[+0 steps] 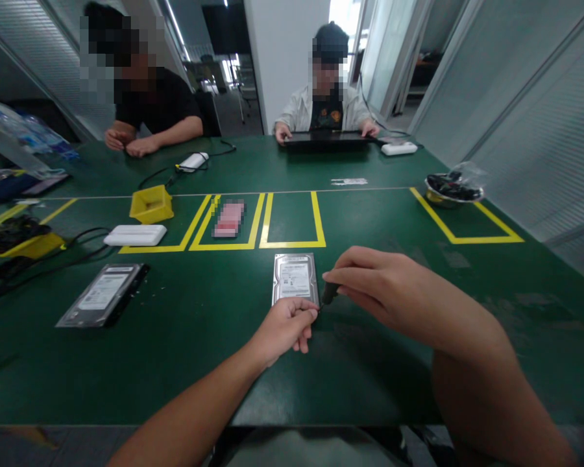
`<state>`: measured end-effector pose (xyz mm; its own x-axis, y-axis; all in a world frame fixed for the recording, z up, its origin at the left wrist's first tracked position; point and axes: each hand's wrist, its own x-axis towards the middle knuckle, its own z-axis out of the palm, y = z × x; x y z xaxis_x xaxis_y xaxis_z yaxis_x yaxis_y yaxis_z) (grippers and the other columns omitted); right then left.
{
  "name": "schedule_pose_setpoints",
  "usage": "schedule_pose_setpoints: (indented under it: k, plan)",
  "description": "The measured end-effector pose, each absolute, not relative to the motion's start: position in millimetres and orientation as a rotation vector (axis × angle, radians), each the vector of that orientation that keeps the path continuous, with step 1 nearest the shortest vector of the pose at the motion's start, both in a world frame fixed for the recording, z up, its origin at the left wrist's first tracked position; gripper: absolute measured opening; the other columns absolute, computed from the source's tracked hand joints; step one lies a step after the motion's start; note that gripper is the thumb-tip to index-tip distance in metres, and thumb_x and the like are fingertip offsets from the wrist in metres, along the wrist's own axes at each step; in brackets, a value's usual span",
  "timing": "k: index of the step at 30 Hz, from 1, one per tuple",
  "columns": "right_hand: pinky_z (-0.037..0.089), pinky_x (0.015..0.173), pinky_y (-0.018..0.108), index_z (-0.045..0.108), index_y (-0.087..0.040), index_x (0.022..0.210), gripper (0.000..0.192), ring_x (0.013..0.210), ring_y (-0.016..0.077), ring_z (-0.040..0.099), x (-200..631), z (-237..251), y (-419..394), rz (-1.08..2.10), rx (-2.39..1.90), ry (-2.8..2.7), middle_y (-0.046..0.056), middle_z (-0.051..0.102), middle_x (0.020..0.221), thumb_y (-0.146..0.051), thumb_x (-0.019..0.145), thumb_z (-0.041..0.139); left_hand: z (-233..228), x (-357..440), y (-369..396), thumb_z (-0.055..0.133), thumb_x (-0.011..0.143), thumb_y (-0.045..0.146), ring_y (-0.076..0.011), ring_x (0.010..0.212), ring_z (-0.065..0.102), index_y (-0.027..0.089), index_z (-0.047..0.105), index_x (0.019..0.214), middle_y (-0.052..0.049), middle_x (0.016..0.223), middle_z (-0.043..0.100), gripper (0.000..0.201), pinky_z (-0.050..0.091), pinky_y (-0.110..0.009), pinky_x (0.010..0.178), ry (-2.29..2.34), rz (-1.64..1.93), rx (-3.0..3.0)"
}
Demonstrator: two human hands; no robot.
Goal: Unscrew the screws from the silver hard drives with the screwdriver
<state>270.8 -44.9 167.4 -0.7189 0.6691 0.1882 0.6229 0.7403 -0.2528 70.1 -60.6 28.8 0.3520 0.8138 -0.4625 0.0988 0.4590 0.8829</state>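
Left fingers point(298, 303) against hard drive point(294, 275)

Includes a yellow bin point(148, 215) behind a white oblong unit point(135, 235), a blurred pink item point(229, 218) inside yellow tape point(222, 246), a bowl point(438, 197) farther right.

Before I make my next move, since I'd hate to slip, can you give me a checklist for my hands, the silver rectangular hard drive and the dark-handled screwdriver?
1. Silver rectangular hard drive lying on the green table, white label up: ok.
2. Bare left hand at the drive's near right corner: ok.
3. Bare right hand gripping the dark-handled screwdriver: ok.
4. Screwdriver tip properly seated: cannot tell; too small to make out.
5. Left fingers well away from that tip: not ok; they are right beside it.
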Motion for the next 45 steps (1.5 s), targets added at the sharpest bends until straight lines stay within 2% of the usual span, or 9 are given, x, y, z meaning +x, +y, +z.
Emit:
schedule_pose_setpoints:
  k: [5,11,15,21,29,36,45]
  plan:
    - [0.048,0.072,0.028,0.067,-0.016,0.112,0.022,0.080,0.0150,0.059,268.6,165.3,-44.4,0.219,-1.006,-2.673,0.006,0.060,0.100,-0.014,0.094,0.054,27.0,69.9,-60.0,0.054,0.087,0.025,-0.0074,0.034,0.053,0.010,0.059,0.106,0.005,0.053,0.056,0.025,0.032,-0.012,0.030,1.136,0.580,1.014]
    - [0.047,0.080,0.028,0.065,-0.015,0.111,0.023,0.091,0.0151,0.060,270.2,164.2,-45.8,0.268,-0.942,-2.669,0.007,0.059,0.111,-0.012,0.095,0.049,25.9,69.6,-60.1,0.056,0.085,0.027,-0.0072,0.034,0.052,0.010,0.060,0.104,0.005,0.052,0.055,0.026,0.032,-0.012,0.031,1.131,0.593,1.009]
    - [0.046,0.074,0.027,0.064,-0.018,0.111,0.023,0.083,0.0140,0.058,269.8,166.2,-45.3,0.293,-1.002,-2.685,0.005,0.059,0.103,-0.012,0.096,0.048,26.5,70.2,-60.3,0.057,0.085,0.028,-0.0073,0.033,0.052,0.011,0.060,0.104,0.006,0.051,0.055,0.026,0.032,-0.013,0.031,1.131,0.601,1.011]
    - [0.042,0.064,0.026,0.066,-0.016,0.098,0.012,0.073,0.0137,0.055,264.7,166.3,-43.3,0.264,-1.099,-2.689,0.004,0.057,0.091,-0.016,0.094,0.055,25.6,70.1,-60.6,0.054,0.087,0.027,-0.0073,0.033,0.051,0.010,0.060,0.105,0.005,0.052,0.055,0.025,0.032,-0.013,0.031,1.135,0.589,1.021]
    - [0.043,0.079,0.026,0.063,-0.017,0.107,0.019,0.091,0.0140,0.057,270.0,165.1,-44.6,0.339,-0.989,-2.673,0.006,0.059,0.109,-0.014,0.096,0.048,26.1,69.3,-60.3,0.056,0.086,0.027,-0.0076,0.034,0.052,0.010,0.060,0.106,0.005,0.052,0.056,0.027,0.033,-0.013,0.031,1.137,0.585,1.014]
    - [0.034,0.060,0.026,0.062,-0.016,0.094,0.006,0.071,0.0127,0.052,262.8,166.0,-44.6,0.191,-1.161,-2.689,0.002,0.055,0.089,-0.018,0.093,0.056,27.1,70.2,-60.5,0.058,0.085,0.030,-0.0075,0.034,0.052,0.010,0.060,0.106,0.005,0.052,0.055,0.028,0.033,-0.013,0.032,1.143,0.588,1.018]
    - [0.036,0.063,0.026,0.062,-0.016,0.097,0.009,0.074,0.0136,0.054,263.6,165.4,-44.6,0.191,-1.173,-2.688,0.003,0.057,0.092,-0.019,0.094,0.054,27.5,70.2,-60.9,0.061,0.085,0.033,-0.0073,0.034,0.052,0.009,0.060,0.107,0.005,0.053,0.056,0.032,0.033,-0.014,0.033,1.150,0.582,1.022]
